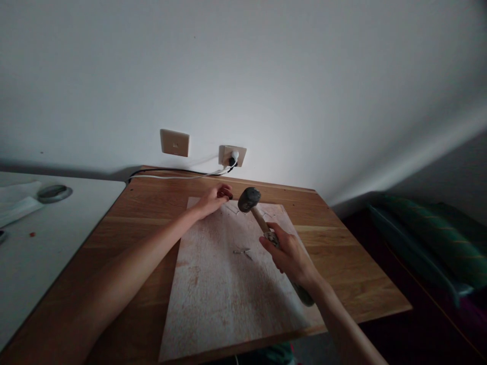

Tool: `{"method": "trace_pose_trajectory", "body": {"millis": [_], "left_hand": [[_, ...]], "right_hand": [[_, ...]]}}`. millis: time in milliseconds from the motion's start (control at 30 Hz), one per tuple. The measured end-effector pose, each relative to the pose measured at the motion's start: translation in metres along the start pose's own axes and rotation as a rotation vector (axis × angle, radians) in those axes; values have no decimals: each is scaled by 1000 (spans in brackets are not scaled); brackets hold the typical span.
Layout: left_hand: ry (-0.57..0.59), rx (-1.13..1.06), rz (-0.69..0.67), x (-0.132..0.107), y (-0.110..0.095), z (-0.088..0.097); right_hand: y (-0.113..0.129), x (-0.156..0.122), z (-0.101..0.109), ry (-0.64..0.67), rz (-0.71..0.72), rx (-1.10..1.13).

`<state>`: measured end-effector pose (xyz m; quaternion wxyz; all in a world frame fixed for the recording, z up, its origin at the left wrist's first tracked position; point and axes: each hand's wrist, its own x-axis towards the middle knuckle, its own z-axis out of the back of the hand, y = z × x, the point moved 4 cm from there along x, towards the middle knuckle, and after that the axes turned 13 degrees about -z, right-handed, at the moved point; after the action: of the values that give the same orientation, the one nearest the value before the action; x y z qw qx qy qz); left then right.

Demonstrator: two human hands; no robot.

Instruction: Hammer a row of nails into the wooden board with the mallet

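Above the pale board (220,284) on the bench (152,203), the right hand (289,256) wraps the hammer (261,218) mid-handle. Stiff and head-heavy, it would likely swing truer held nearer the butt. The left hand (213,200) pinches narrow beside the head, contents unclear.

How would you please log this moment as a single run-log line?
right hand: grips hammer handle | left hand: bunched on board beside hammer head | small metal pieces: loose mid-board

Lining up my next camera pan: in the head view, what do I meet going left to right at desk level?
Grey round disc → wall switch plate → left hand → hammer (its head) → right hand gripping its handle → green striped fabric.
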<state>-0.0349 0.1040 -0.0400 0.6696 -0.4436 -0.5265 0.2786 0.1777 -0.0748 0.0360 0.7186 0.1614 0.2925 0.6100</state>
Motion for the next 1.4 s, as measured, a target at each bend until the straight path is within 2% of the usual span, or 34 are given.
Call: {"method": "trace_pose_trajectory", "body": {"millis": [67, 233, 433, 600, 833, 967, 1200, 1400], "left_hand": [[4, -1, 4, 0, 0, -1], [-1, 45, -18, 0, -2, 0], [41, 99, -5, -1, -6, -1], [27, 96, 2, -1, -8, -1], [41, 102, 11, -2, -10, -1], [36, 89, 3, -2, -11, -1], [38, 84, 15, -2, -9, -1], [47, 66, 20, -2, -10, -2]], "right_hand": [[1, 0, 0, -21, 19, 2], [3, 2, -6, 65, -9, -43], [4, 1, -2, -32, 39, 24], [2, 2, -4, 53, -4, -9], [3, 0, 3, -29, 28, 28], [1, 3, -2, 0, 31, -64], [0, 3, 3, -50, 9, -19], [3, 1, -4, -5, 32, -78]]}}
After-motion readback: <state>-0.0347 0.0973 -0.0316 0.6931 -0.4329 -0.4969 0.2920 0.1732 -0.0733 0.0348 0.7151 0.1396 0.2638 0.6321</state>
